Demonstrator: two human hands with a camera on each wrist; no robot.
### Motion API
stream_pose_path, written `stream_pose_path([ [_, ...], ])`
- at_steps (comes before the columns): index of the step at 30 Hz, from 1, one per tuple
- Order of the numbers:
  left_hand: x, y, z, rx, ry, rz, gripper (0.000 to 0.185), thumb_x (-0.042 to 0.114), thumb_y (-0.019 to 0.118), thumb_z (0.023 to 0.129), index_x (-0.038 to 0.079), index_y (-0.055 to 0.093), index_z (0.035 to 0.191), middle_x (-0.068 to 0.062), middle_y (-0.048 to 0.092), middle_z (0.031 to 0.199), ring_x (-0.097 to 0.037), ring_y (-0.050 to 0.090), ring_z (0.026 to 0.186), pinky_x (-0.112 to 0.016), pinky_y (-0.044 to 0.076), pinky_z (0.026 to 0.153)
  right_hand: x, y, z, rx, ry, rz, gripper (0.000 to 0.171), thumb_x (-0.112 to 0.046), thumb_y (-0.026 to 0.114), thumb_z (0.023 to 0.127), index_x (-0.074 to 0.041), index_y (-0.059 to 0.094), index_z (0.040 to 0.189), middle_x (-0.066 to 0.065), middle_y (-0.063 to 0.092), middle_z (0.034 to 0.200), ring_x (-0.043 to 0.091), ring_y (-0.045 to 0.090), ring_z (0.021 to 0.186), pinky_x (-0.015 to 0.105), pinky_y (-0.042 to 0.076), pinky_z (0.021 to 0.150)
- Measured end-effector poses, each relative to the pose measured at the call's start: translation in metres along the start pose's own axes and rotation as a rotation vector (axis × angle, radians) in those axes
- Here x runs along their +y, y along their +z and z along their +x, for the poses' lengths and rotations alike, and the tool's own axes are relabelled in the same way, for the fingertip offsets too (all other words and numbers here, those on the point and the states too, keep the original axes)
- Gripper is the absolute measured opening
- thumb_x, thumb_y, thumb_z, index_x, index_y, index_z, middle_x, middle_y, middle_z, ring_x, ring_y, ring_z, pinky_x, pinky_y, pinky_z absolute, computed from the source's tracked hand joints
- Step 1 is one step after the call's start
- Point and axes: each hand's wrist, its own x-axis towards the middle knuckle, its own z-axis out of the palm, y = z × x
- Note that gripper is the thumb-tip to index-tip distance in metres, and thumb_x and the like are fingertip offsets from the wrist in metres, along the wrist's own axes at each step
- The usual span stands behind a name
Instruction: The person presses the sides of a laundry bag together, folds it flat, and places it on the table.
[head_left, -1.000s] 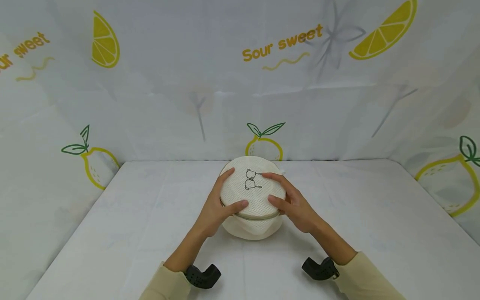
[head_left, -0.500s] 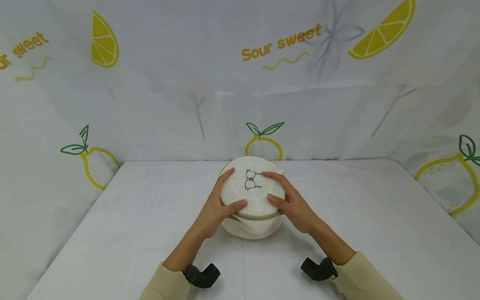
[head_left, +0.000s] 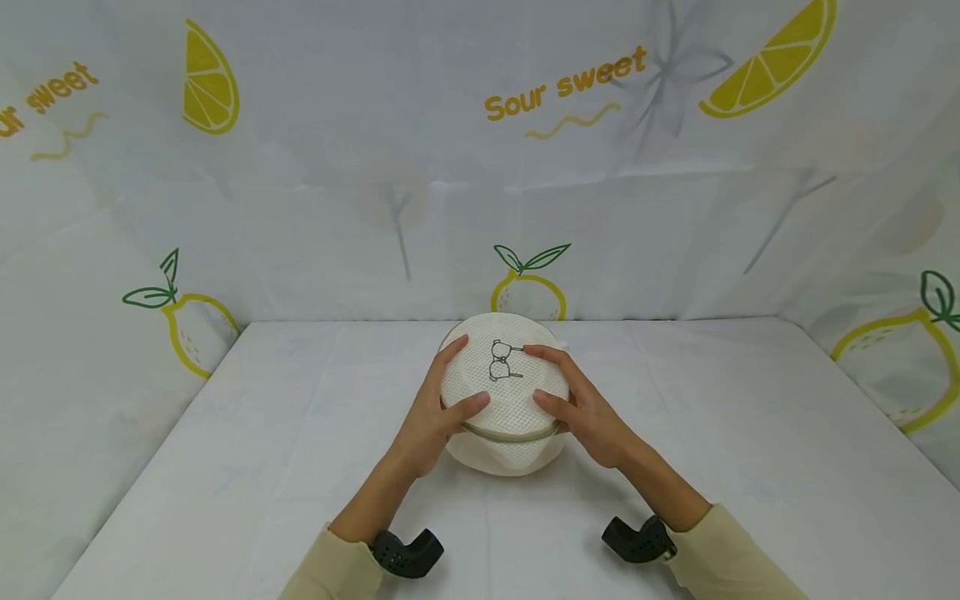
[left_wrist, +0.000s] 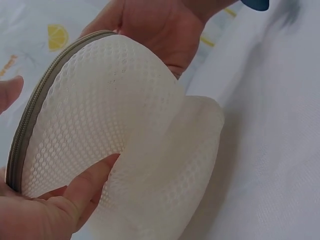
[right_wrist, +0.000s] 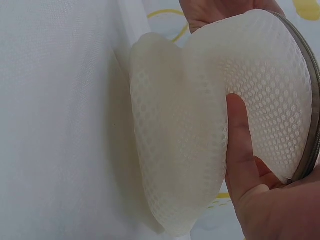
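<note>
A round white mesh laundry bag (head_left: pixel 517 400) with a black line drawing of a bra on its lid stands on the white-covered table, lid tilted toward me. My left hand (head_left: pixel 429 423) grips its left side, thumb on the lid and fingers around the edge. From the right, my right hand (head_left: pixel 594 417) holds it the same way. Fingertips (left_wrist: pixel 95 175) press into the soft mesh wall under the rim in the left wrist view. A grey-green zipper (left_wrist: pixel 37 102) runs around the rim. The mesh wall sags in a deep fold in the right wrist view. The bag's inside is hidden.
White cloth covers the table (head_left: pixel 300 392) and hangs behind it as a backdrop (head_left: pixel 322 167) with printed lemons and lettering. Black curved devices (head_left: pixel 407 553) sit on both wrists, below beige sleeves (head_left: pixel 333 567).
My left thumb has slid slightly up and left on the lid. The front of the bag's lower wall looks a little less creased. Both hands keep their places.
</note>
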Motion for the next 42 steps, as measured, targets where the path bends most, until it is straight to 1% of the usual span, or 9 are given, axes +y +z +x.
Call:
stream_pose_path([
  [3, 0.000, 0.001, 0.000, -0.001, -0.003, -0.028, 0.080, 0.026, 0.071, 0.086, 0.034, 0.023, 0.150, 0.000, 0.011, 0.155, -0.034, 0.039, 0.128, -0.051, 0.043, 0.094, 0.001, 0.000, 0.000, -0.007, -0.003, -0.006, 0.053, -0.020, 0.049, 0.099, -0.024, 0.028, 0.147, 0.006, 0.016, 0.150, 0.035, 0.049, 0.111, 0.047, 0.052, 0.077],
  [6, -0.002, 0.000, 0.000, -0.005, -0.014, -0.049, 0.081, 0.025, 0.071, 0.085, 0.035, 0.023, 0.150, 0.001, 0.011, 0.155, -0.033, 0.040, 0.127, -0.050, 0.043, 0.093, 0.002, -0.001, -0.001, -0.024, -0.021, -0.032, 0.055, -0.023, 0.052, 0.098, -0.024, 0.027, 0.147, 0.006, 0.016, 0.150, 0.036, 0.047, 0.114, 0.046, 0.051, 0.080],
  [12, -0.004, -0.003, 0.000, -0.034, -0.020, -0.099, 0.081, 0.021, 0.068, 0.087, 0.030, 0.020, 0.152, -0.003, 0.008, 0.155, -0.036, 0.040, 0.126, -0.050, 0.045, 0.091, 0.004, -0.003, -0.002, -0.051, -0.045, -0.075, 0.057, -0.028, 0.052, 0.098, -0.026, 0.025, 0.148, 0.005, 0.014, 0.151, 0.036, 0.044, 0.116, 0.045, 0.050, 0.080],
  [19, -0.005, -0.004, 0.000, -0.040, -0.040, -0.124, 0.080, 0.020, 0.064, 0.089, 0.028, 0.016, 0.152, -0.004, 0.007, 0.155, -0.036, 0.049, 0.118, -0.045, 0.049, 0.086, 0.007, -0.001, -0.002, -0.065, -0.054, -0.022, 0.054, -0.022, 0.046, 0.101, -0.023, 0.022, 0.149, 0.007, 0.016, 0.150, 0.038, 0.045, 0.116, 0.047, 0.050, 0.080],
  [24, -0.007, -0.005, 0.001, -0.028, -0.050, -0.134, 0.078, 0.019, 0.063, 0.090, 0.028, 0.016, 0.152, -0.007, 0.012, 0.153, -0.035, 0.052, 0.115, -0.044, 0.051, 0.084, 0.010, 0.002, -0.001, -0.063, -0.051, 0.022, 0.053, -0.020, 0.042, 0.102, -0.022, 0.020, 0.150, 0.006, 0.013, 0.151, 0.037, 0.047, 0.116, 0.047, 0.050, 0.082],
  [29, -0.009, -0.004, 0.002, -0.019, -0.050, -0.138, 0.078, 0.018, 0.064, 0.090, 0.027, 0.017, 0.152, -0.008, 0.015, 0.153, -0.035, 0.053, 0.114, -0.044, 0.050, 0.085, 0.011, 0.003, -0.001, -0.053, -0.054, 0.040, 0.053, -0.020, 0.041, 0.102, -0.021, 0.019, 0.150, 0.006, 0.012, 0.151, 0.037, 0.046, 0.116, 0.047, 0.050, 0.083],
  [35, -0.010, -0.003, 0.002, 0.001, -0.048, -0.128, 0.076, 0.019, 0.063, 0.091, 0.025, 0.017, 0.152, -0.009, 0.017, 0.152, -0.034, 0.051, 0.117, -0.044, 0.049, 0.087, 0.013, 0.003, -0.002, -0.063, -0.072, 0.036, 0.054, -0.019, 0.041, 0.102, -0.018, 0.018, 0.150, 0.007, 0.011, 0.151, 0.038, 0.042, 0.120, 0.045, 0.046, 0.089],
  [38, -0.010, -0.003, 0.002, 0.008, -0.043, -0.138, 0.076, 0.018, 0.063, 0.091, 0.025, 0.018, 0.152, -0.009, 0.017, 0.152, -0.034, 0.049, 0.119, -0.043, 0.048, 0.089, 0.013, 0.004, -0.001, -0.054, -0.065, 0.024, 0.054, -0.021, 0.042, 0.102, -0.020, 0.018, 0.150, 0.006, 0.011, 0.152, 0.037, 0.039, 0.122, 0.045, 0.042, 0.092],
  [42, -0.011, -0.001, 0.001, 0.012, -0.039, -0.152, 0.076, 0.018, 0.063, 0.091, 0.026, 0.017, 0.152, -0.008, 0.017, 0.153, -0.033, 0.047, 0.122, -0.042, 0.047, 0.090, 0.013, 0.005, -0.001, -0.044, -0.044, 0.050, 0.054, -0.025, 0.042, 0.102, -0.022, 0.018, 0.150, 0.005, 0.009, 0.152, 0.038, 0.035, 0.125, 0.047, 0.039, 0.092],
])
